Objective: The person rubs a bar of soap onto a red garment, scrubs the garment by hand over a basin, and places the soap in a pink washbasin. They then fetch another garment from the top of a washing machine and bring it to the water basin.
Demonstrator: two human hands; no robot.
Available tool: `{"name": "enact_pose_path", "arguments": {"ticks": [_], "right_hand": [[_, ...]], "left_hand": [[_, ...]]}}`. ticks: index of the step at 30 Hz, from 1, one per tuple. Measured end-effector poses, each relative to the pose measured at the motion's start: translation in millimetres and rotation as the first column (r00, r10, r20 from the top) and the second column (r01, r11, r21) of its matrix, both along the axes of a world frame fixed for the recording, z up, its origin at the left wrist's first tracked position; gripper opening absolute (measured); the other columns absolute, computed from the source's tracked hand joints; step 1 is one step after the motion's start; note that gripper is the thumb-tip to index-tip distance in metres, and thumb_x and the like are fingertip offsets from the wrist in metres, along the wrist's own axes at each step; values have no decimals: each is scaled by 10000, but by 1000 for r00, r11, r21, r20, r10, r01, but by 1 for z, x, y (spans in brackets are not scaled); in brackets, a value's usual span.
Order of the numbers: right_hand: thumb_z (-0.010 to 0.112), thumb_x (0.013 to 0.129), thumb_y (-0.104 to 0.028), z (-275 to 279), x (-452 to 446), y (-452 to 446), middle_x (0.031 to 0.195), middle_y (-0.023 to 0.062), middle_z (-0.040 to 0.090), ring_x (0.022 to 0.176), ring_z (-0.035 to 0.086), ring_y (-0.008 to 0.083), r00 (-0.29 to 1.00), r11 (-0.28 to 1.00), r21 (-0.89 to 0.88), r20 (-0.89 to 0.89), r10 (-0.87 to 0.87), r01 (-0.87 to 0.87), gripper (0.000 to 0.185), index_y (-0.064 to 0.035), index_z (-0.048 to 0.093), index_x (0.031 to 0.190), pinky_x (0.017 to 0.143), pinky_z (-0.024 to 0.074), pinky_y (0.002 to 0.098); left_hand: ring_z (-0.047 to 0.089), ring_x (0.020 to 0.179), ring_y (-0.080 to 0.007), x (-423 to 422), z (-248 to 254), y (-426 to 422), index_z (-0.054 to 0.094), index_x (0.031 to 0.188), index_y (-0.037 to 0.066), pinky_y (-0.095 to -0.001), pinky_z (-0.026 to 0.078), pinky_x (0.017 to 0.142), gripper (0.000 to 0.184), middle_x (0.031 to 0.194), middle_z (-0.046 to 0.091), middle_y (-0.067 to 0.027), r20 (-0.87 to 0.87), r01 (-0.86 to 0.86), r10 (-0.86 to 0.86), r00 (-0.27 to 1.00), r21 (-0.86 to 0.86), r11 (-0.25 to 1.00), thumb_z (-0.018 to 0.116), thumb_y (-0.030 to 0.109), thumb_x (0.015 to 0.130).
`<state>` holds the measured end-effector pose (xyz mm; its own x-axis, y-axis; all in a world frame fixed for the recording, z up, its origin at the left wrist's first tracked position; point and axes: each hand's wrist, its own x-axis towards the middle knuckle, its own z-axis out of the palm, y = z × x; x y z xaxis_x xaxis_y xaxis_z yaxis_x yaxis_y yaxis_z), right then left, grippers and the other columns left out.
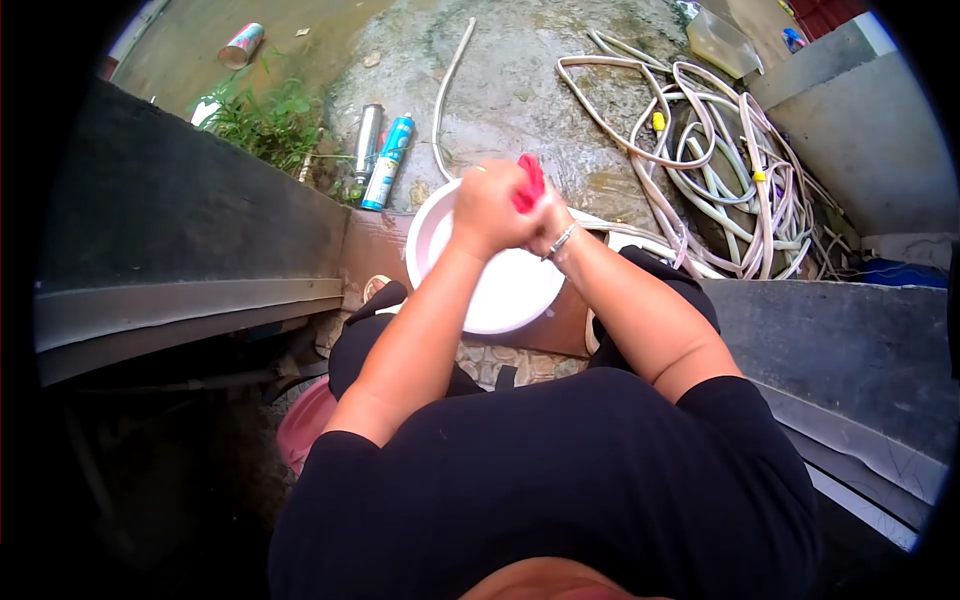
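Pressed together above a white basin [437, 240], both hands squeeze a small bunched piece of red cloth [530, 180]. My left hand [490, 205] is closed around the cloth from the left side. My right hand [549, 222], with a bracelet at the wrist, is closed against it from the right. Part of the cloth sticks out above the fingers; the rest is hidden in the grip. White suds or liquid show in the basin below, between my knees. Blur keeps me from telling what kind of cloth item it is.
Coiled hoses [690, 150] lie on the wet concrete at the right; a single hose [440, 100] runs ahead. A blue can [388, 165] and a silver can [367, 140] lie beside weeds [265, 125]. Dark low walls [200, 200] flank me. A pink tub [305, 425] sits lower left.
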<state>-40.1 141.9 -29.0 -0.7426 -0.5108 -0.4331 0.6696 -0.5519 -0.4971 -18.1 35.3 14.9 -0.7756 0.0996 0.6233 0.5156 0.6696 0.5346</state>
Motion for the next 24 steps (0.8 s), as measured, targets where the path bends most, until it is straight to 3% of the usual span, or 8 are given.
{"name": "enact_pose_path", "arguments": {"ticks": [2, 4, 5, 8, 10, 13, 18, 24], "right_hand": [[462, 894, -388, -27, -24, 18, 891, 92, 626, 854, 598, 186, 914, 727, -575, -94, 396, -374, 386, -56, 540, 1075, 810, 468, 341], [450, 900, -356, -23, -26, 29, 970, 95, 612, 909, 585, 180, 902, 935, -76, -303, 309, -346, 385, -55, 526, 1126, 833, 459, 333], [435, 902, -313, -15, -8, 27, 1065, 102, 583, 983, 561, 189, 904, 839, -417, -384, 187, -351, 381, -48, 507, 1165, 865, 446, 332], [503, 854, -237, -5, -8, 3, 822, 103, 609, 746, 605, 206, 986, 989, -82, 125, -114, 124, 182, -70, 574, 866, 665, 511, 356], [591, 805, -187, 16, -1, -3, 785, 80, 617, 689, 609, 188, 991, 982, 134, 6, -133, 131, 128, -63, 582, 836, 633, 520, 322], [601, 805, -203, 9, -7, -9, 751, 71, 613, 645, 601, 173, 972, 968, 92, 12, -235, 233, 141, -65, 584, 829, 595, 510, 317], [595, 820, -218, -16, -30, 33, 710, 87, 603, 591, 587, 216, 978, 959, -195, 2, 211, -206, 137, -88, 567, 786, 542, 494, 347], [509, 875, -287, 25, 15, -15, 862, 47, 630, 762, 615, 160, 997, 996, 41, -40, -71, 73, 214, -89, 585, 908, 690, 500, 289]], "left_hand": [[539, 600, -265, 21, 6, 24, 558, 563, 107, -370, 440, 567, 272, 600, 539, -75, -47, -24, 23, 999, -30, 999, 743, 300, 513], [538, 619, -263, 32, 18, 29, 553, 578, 89, -377, 417, 562, 261, 624, 547, -82, -114, 154, -167, 979, -113, 982, 679, 313, 625], [528, 571, -251, 32, 15, 28, 587, 593, 114, -379, 407, 522, 215, 608, 546, -73, -104, 121, -133, 986, -108, 987, 660, 312, 630], [525, 536, -258, 10, 11, 7, 604, 600, 146, -378, 409, 483, 154, 601, 553, -59, -79, -130, 126, 989, -43, 991, 648, 291, 628], [522, 523, -318, 6, 27, -2, 484, 519, 71, -397, 427, 494, 291, 553, 508, -123, -58, -271, 273, 960, 42, 962, 616, 238, 718], [524, 516, -311, -4, 0, -5, 499, 524, 75, -400, 424, 483, 287, 567, 524, -124, 67, -416, 413, 908, 45, 908, 616, 244, 724], [543, 520, -266, 27, -3, 36, 538, 548, 101, -370, 441, 491, 199, 575, 550, -89, -49, 66, -68, 996, -56, 996, 660, 213, 658], [544, 606, -356, -8, -5, -19, 573, 594, 86, -428, 434, 535, 293, 635, 562, -138, 305, -454, 408, 861, 95, 886, 540, 304, 786]]}}
